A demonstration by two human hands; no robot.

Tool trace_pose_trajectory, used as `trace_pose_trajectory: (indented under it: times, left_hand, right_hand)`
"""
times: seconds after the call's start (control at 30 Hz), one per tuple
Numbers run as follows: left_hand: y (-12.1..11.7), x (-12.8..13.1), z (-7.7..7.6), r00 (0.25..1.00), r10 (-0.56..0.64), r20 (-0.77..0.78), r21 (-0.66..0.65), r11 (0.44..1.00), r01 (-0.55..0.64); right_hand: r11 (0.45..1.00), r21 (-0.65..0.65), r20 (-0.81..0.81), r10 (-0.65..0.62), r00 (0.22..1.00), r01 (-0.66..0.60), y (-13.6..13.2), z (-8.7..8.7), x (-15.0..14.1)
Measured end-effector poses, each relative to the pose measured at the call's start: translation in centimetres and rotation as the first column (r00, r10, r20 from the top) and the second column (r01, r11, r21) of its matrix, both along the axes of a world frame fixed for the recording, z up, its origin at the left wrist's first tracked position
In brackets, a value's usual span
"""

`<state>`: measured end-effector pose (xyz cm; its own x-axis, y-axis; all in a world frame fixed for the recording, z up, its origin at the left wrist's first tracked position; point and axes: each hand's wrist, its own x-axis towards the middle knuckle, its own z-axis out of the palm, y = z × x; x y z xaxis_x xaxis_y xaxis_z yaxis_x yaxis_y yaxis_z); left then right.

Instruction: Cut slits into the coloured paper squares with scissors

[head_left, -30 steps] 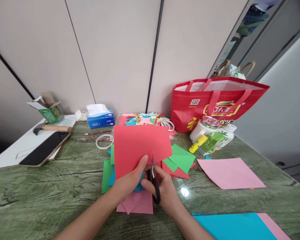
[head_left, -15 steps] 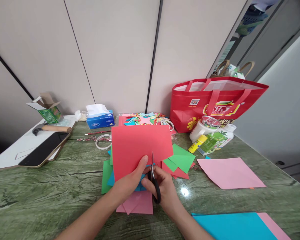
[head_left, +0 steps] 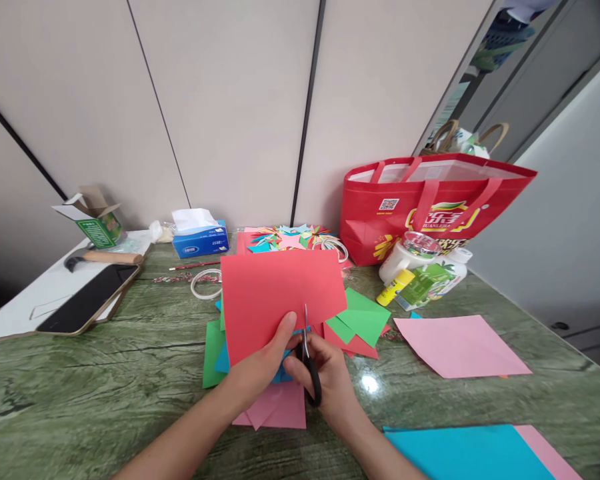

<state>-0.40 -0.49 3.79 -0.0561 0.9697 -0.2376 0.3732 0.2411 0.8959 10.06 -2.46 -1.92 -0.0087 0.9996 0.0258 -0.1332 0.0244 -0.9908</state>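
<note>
A sheet of red paper point(head_left: 275, 293) is held up by my left hand point(head_left: 260, 363), thumb on its near face and fingers hidden behind. My right hand point(head_left: 330, 377) is closed round the black handles of a pair of scissors point(head_left: 311, 379). One scissor blade shows in front of the red sheet, at its lower right part, pointing away from me. Under the sheet lies a pile of coloured paper, with green paper point(head_left: 214, 360), pink paper point(head_left: 280, 407) and blue paper sticking out. More green paper point(head_left: 367, 317) rests on red pieces to the right.
Pink paper point(head_left: 463, 347) and blue paper point(head_left: 465, 453) lie on the right of the green table. Behind stand a red bag point(head_left: 370, 213), a yellow glue stick point(head_left: 395, 288), bottles and a blue tissue box point(head_left: 200, 241). A phone point(head_left: 90, 300) and a wooden-handled tool point(head_left: 110, 257) lie left.
The red sheet has tilted very slightly, its left edge shifting a little to the left. Both hands keep nearly the same place and hold.
</note>
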Motion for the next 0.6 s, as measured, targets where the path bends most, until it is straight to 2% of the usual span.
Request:
trace_pose_trajectory:
  times: [0.3, 0.43, 0.6]
  left_hand:
    - [-0.05, -0.05, -0.14, 0.999, -0.023, 0.035, -0.023, 0.999, 0.024]
    - [-0.04, -0.08, -0.01, 0.998, -0.025, 0.051, 0.035, 0.999, 0.023]
    - [-0.03, -0.16, -0.58, 0.998, -0.044, 0.034, 0.037, 0.998, 0.043]
  right_hand:
    - [1.000, -0.011, -0.009, 0.008, 1.000, -0.008, 0.12, -0.16, 0.05]
    - [1.000, 0.013, -0.003, 0.008, 1.000, -0.008, 0.05, -0.54, 0.12]
    - [1.000, -0.022, -0.014, 0.017, 1.000, -0.017, -0.10, -0.51, 0.05]
